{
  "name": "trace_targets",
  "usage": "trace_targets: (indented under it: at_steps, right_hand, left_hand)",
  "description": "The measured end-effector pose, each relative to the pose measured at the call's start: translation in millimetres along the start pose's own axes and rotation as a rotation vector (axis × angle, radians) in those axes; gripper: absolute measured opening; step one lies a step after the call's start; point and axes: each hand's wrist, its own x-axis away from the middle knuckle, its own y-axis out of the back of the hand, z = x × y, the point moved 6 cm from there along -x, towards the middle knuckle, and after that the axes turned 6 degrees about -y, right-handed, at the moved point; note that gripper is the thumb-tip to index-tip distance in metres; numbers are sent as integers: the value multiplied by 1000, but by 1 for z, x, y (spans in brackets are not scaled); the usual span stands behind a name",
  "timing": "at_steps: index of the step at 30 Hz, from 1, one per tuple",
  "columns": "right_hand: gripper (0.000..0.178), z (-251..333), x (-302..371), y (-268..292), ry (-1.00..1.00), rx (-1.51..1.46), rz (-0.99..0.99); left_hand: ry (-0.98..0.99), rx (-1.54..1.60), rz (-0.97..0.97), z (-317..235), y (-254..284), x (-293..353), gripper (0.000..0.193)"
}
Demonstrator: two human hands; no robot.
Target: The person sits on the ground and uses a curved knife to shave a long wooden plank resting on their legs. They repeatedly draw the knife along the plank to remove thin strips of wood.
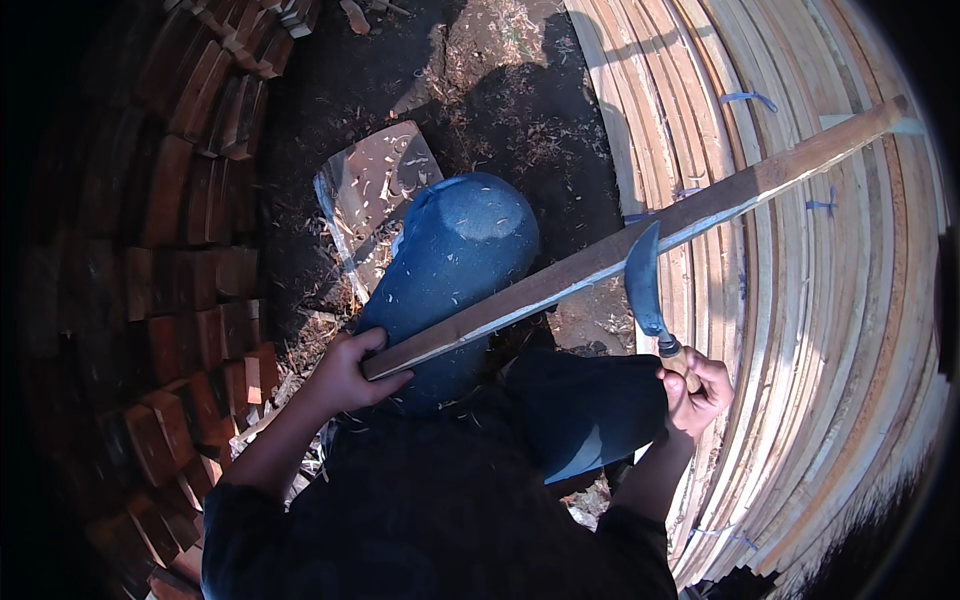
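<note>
A long wooden strip [560, 275] slants from my lap up to the far right, brown on its upper face with a pale edge. My left hand [352, 372] grips its near end, thumb on one side and fingers on the other. In my right hand [698, 392] is a sickle-shaped knife, held by its wooden handle. The curved dark blade [643, 285] points away from me, its tip overlapping the strip's pale edge; whether it touches cannot be told. The strip crosses over my blue-clad knee [462, 235], and its far part lies over the stacked strips.
Long pale wooden strips [800, 330] are stacked along the right, bundled with blue ties [748, 98]. Short reddish-brown wood blocks [175, 190] are piled high on the left. Beyond my knee, a flat board [378, 165] lies on dark ground strewn with shavings.
</note>
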Motion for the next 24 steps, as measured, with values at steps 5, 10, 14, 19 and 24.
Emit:
trace_targets:
  at_steps: [5,10,14,19,24]
  right_hand:
    - [34,-8,10,-3,-54,110,47]
    - [34,10,-11,-12,-78,-414,-309]
    - [28,16,-13,-53,0,181,411]
    - [39,10,-9,-5,-88,-346,-262]
    - [33,4,2,-2,-131,-100,-42]
  left_hand:
    - [-35,4,-64,3,0,0,37]
    - [-58,-39,-53,2,-1,-2,37]
    - [-92,-32,-77,-3,0,-2,36]
    - [5,-16,-28,4,-1,-1,36]
    - [-67,-40,-47,0,0,-1,36]
